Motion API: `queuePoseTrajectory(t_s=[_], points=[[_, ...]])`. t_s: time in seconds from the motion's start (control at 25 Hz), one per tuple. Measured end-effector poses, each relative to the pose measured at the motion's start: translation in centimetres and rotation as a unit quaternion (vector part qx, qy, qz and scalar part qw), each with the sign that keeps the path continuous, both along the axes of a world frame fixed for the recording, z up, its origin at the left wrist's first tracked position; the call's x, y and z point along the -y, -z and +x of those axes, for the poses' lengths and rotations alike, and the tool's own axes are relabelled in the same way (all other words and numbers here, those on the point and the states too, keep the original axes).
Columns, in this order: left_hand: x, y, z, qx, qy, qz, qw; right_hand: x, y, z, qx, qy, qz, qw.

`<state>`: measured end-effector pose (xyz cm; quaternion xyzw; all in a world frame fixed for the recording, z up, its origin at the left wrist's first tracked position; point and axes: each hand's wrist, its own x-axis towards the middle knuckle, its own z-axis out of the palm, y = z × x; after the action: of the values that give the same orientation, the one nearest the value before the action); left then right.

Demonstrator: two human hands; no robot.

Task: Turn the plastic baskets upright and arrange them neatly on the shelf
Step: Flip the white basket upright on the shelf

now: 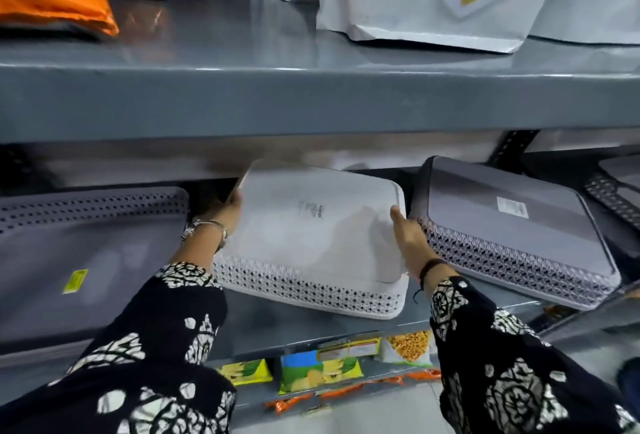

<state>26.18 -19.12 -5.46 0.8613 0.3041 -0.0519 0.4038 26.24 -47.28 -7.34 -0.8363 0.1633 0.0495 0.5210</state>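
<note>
On the shelf [311, 333], a grey basket [86, 260] lies at the left end. The left hand [225, 212] and right hand [408, 233] clasp the white basket's [318, 236] sides; it lies bottom-up mid-shelf, near the front edge. Tipping it could knock the overturned grey basket [512, 226] just right, or strike the shelf above.

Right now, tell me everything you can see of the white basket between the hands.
The white basket looks like plastic, rectangular with rounded corners. It lies upside down on the middle shelf, its smooth base facing up and tilted, with a small printed label on it. The side wall is a lattice of small diamond holes above a plain rim. The left hand holds its far left corner; the right hand holds its right edge. A grey basket sits close on its right.
</note>
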Motion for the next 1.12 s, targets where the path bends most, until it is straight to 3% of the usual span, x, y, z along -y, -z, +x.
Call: queuePoseTrajectory(t_s=[0.08,0.2,0.32,0.4,0.56,0.76,0.92,1.12], points=[[0.2,-0.1,-0.6,-0.004,0.0,-0.015,1.0,0.1,-0.6,0.1,0.01,0.009,0.005,1.0],[0.7,-1.3,-1.4,0.094,-0.046,-0.108,0.989,0.3,-1.9,0.6,0.118,0.033,0.064,0.99],[-0.4,-2.4,-1.4,0.112,-0.139,-0.274,0.945,0.8,-3.6,1.2,0.153,0.058,0.212,0.963],[-0.9,-3.4,-1.8,0.178,-0.183,-0.345,0.903,1.0,-4.0,1.5,0.146,0.048,0.311,0.938],[-1.8,-3.4,-2.9,0.224,-0.157,-0.439,0.856,1.9,-4.2,1.6,0.124,0.024,0.373,0.919],[-2.9,-2.6,-4.0,0.096,-0.117,-0.327,0.933,3.0,-3.5,-0.2,-0.025,-0.04,0.411,0.91],[-3.0,-2.3,-3.9,0.053,-0.08,-0.359,0.929,4.2,-1.7,0.2,-0.068,-0.039,0.35,0.933],[-2.3,-1.6,-4.3,0.015,-0.076,-0.303,0.95,4.6,0.4,0.1,-0.106,-0.06,0.28,0.952]])
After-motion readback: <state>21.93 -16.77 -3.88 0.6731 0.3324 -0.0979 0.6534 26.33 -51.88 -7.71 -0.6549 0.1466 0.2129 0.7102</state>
